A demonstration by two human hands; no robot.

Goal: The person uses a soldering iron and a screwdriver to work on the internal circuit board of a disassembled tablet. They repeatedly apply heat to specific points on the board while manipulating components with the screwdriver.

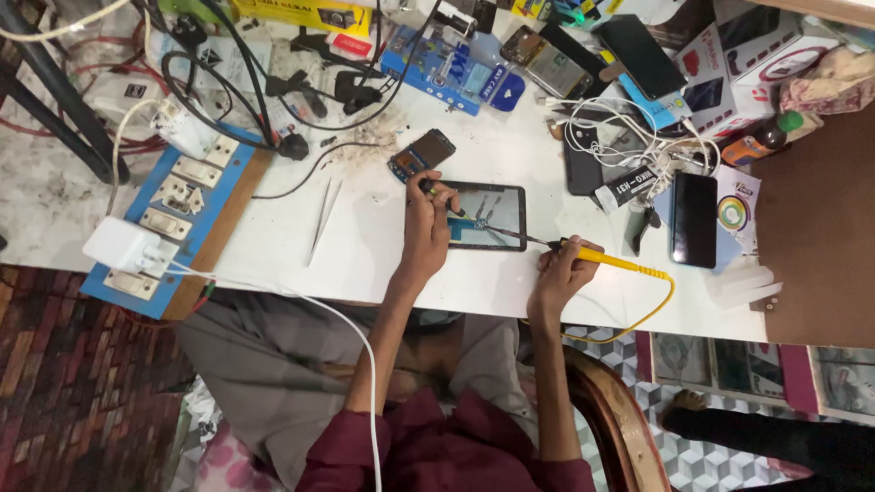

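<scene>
Phone (488,216) with its back opened lies flat at the centre of the frame on the white table (365,246). The person's left hand (428,219) rests on its left edge, grip closed on a thin tool whose kind is too small to tell. The right hand (565,264), just right of and below the phone, has its grip closed around the yellow handle of a soldering iron (583,253), whose dark tip reaches left onto the phone's inside. The iron's yellow cord (652,305) loops off the table's lower edge. Tweezers (321,219) lie left of the hands. A blue switchboard (173,219) sits at the left, a dark phone (694,220) to the right.
</scene>
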